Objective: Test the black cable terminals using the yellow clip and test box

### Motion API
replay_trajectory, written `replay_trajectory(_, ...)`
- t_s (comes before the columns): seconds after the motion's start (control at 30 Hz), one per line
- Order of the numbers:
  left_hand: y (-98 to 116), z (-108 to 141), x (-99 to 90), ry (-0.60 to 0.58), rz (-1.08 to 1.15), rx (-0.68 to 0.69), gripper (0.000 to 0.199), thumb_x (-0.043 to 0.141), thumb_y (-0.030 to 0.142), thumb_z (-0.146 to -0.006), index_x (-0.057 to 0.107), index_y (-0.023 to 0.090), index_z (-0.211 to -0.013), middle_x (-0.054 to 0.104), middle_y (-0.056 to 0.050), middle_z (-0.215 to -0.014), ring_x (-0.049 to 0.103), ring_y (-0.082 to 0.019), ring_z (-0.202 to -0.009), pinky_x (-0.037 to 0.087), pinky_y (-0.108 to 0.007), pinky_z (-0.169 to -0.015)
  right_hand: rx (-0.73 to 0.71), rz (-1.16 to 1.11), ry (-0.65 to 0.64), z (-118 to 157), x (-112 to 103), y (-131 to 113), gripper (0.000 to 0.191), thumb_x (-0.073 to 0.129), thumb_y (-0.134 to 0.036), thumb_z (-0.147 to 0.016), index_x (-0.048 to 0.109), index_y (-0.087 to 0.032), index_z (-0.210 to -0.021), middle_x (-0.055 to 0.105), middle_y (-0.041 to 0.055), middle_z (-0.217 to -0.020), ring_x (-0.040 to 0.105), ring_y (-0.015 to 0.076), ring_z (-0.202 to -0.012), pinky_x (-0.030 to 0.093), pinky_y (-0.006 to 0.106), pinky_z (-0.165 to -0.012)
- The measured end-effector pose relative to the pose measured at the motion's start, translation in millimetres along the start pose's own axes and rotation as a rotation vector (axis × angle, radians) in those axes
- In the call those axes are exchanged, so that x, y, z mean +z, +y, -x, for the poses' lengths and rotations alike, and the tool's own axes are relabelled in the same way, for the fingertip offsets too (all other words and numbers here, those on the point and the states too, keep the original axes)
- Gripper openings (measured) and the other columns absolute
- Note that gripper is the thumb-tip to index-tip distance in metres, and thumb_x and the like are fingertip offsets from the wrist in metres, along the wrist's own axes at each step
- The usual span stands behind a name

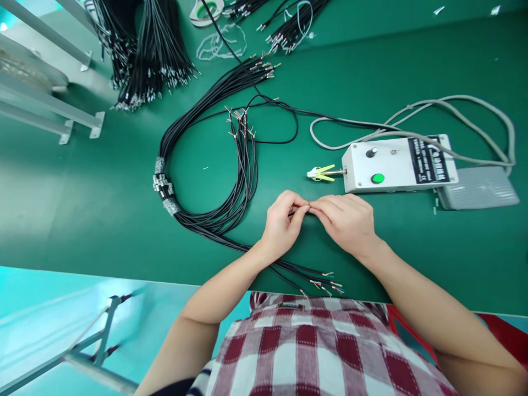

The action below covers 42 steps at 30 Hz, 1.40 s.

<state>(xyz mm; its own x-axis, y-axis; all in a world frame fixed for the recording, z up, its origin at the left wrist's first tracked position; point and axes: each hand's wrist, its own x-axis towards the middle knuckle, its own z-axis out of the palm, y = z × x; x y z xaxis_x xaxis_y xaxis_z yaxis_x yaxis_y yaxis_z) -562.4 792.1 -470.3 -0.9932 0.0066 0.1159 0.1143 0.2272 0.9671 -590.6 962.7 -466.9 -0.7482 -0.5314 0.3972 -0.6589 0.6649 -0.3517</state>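
Observation:
My left hand (286,220) is closed in a pinch on the end of a black cable, a short piece of which shows between its fingers. Its fingertips meet those of my right hand (344,220), which is also pinched at the cable's tip; the tip itself is hidden. Left of my hands curves a bundle of black cables (198,217), bound with clear wrap and metal connectors (163,184). Several stripped cable ends with coloured wires (325,283) lie below my left wrist, near the table edge.
A white control box (388,162) with a green button and a yellow-pronged tip (322,173) lies beyond my right hand, with a grey pedal (478,190) beside it. Grey cord (454,104) loops behind. More black cables (154,55), a tape roll (206,12) and metal legs (53,99) stand farther back.

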Motion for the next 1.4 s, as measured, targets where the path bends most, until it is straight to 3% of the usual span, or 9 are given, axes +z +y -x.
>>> replay_trajectory(0.1, 2.6, -2.4, -0.8, 0.005, 0.121, -0.101, 0.012, 0.064, 0.027, -0.090, 0.060, 0.017, -0.084, 0.060, -0.003, -0.084, 0.059, -0.012, -0.072, 0.048, -0.024, -0.065, 0.004, -0.005, 0.003, 1.3, -2.5, 5.3, 0.018, 0.055, -0.028, -0.099, 0.070, -0.022, -0.091, 0.078, 0.0014, -0.090, 0.068, 0.0161, -0.076, 0.036, 0.034, -0.070)
replay_trajectory(0.23, 8.6, -9.8, -6.0, 0.088, 0.193, -0.199, 0.021, 0.071, 0.034, -0.085, 0.059, 0.017, -0.082, 0.060, 0.000, -0.073, 0.051, -0.008, -0.056, 0.037, -0.021, -0.051, 0.015, 0.043, 0.064, -2.5, -22.4, 9.1, 0.015, 0.055, -0.025, -0.099, 0.069, -0.022, -0.095, 0.078, 0.0009, -0.092, 0.068, 0.0165, -0.080, 0.036, 0.034, -0.070)
replay_trajectory(0.33, 10.7, -20.9, -9.6, 0.126, 0.249, -0.230, 0.027, 0.074, 0.038, -0.082, 0.057, 0.017, -0.079, 0.050, 0.005, -0.058, 0.039, -0.006, -0.046, 0.027, -0.021, -0.045, 0.027, 0.174, 0.035, -19.0, -41.7, 11.4, 0.015, 0.059, -0.027, -0.097, 0.067, -0.021, -0.107, 0.075, 0.0063, -0.109, 0.065, 0.0240, -0.098, 0.036, 0.038, -0.075)
replay_trajectory(0.43, 11.2, -35.4, -9.8, 0.127, 0.254, -0.240, 0.029, 0.075, 0.038, -0.081, 0.055, 0.018, -0.077, 0.045, 0.007, -0.052, 0.033, -0.005, -0.043, 0.022, -0.021, -0.043, 0.001, 0.316, -0.094, -41.6, -47.5, 18.1, 0.026, 0.066, -0.029, -0.091, 0.064, -0.018, -0.115, 0.068, 0.0139, -0.124, 0.056, 0.0325, -0.111, 0.034, 0.043, -0.080)
replay_trajectory(0.6, 4.8, -53.0, -7.0, 0.120, 0.197, -0.250, 0.025, 0.074, 0.033, -0.081, 0.055, 0.018, -0.077, 0.043, 0.008, -0.050, 0.032, -0.005, -0.042, 0.021, -0.020, -0.043, -0.057, 0.420, -0.213, -59.7, -29.6, 35.4, 0.008, 0.060, -0.017, -0.091, 0.068, -0.017, -0.094, 0.071, 0.0116, -0.093, 0.055, 0.0302, -0.095, 0.033, 0.043, -0.078)
replay_trajectory(0.77, -8.4, -58.7, -5.4, 0.095, 0.178, -0.266, 0.021, 0.073, 0.030, -0.080, 0.055, 0.018, -0.077, 0.044, 0.008, -0.052, 0.033, -0.004, -0.042, 0.021, -0.020, -0.043, -0.063, 0.375, -0.184, -60.6, -23.1, 43.1, 0.021, 0.053, -0.015, -0.093, 0.069, -0.019, -0.080, 0.067, 0.0085, -0.077, 0.054, 0.0264, -0.085, 0.032, 0.044, -0.078)
replay_trajectory(0.97, -11.4, -67.0, -0.9, 0.100, 0.173, -0.278, 0.017, 0.069, 0.025, -0.081, 0.054, 0.017, -0.077, 0.046, 0.007, -0.056, 0.035, -0.004, -0.043, 0.021, -0.020, -0.043, -0.050, 0.345, -0.185, -65.0, -27.3, 42.2, 0.023, 0.053, -0.016, -0.092, 0.067, -0.022, -0.075, 0.067, 0.0071, -0.075, 0.054, 0.0249, -0.083, 0.031, 0.043, -0.080)
replay_trajectory(1.17, -10.8, -68.8, 2.9, 0.091, 0.130, -0.277, 0.013, 0.065, 0.021, -0.082, 0.054, 0.017, -0.077, 0.047, 0.006, -0.057, 0.035, -0.004, -0.043, 0.021, -0.019, -0.042, -0.035, 0.416, -0.273, -67.6, -31.0, 38.4, 0.017, 0.055, -0.013, -0.091, 0.069, -0.017, -0.082, 0.070, 0.0069, -0.080, 0.055, 0.0231, -0.085, 0.027, 0.039, -0.082)
replay_trajectory(1.4, -8.6, -71.1, 5.9, 0.095, 0.069, -0.271, 0.012, 0.063, 0.017, -0.084, 0.054, 0.017, -0.076, 0.049, 0.006, -0.057, 0.036, -0.004, -0.042, 0.022, -0.019, -0.042, -0.015, 0.408, -0.281, -68.3, -32.3, 36.9, 0.018, 0.054, -0.013, -0.091, 0.070, -0.017, -0.082, 0.071, 0.0075, -0.082, 0.055, 0.0240, -0.086, 0.025, 0.040, -0.082)
